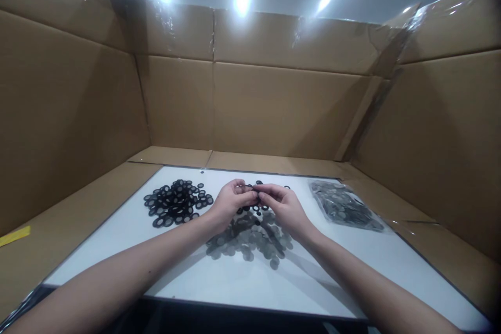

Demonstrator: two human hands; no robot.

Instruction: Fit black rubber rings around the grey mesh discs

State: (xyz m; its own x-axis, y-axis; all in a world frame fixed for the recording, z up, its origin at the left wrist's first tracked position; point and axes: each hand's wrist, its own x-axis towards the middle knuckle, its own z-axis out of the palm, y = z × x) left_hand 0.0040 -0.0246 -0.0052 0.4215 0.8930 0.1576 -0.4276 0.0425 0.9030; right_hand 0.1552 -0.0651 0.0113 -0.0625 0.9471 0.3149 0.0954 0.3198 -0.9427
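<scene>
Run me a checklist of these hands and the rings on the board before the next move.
1. Hands over the white board: ok. The left hand and right hand meet at the fingertips.
2. Pinched item: cannot tell. A small dark piece shows at the fingers, too small to identify.
3. Black rings in one pile: not ok. Strays lie beneath and beyond the hands.
4. Gray washers free of the hands: ok. They lie spread below them.
5. Clear plastic bag of gray washers apart from the hands: ok. Sealed: cannot tell.

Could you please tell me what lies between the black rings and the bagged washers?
In the head view: the left hand, the right hand, and a few loose black rings.
</scene>
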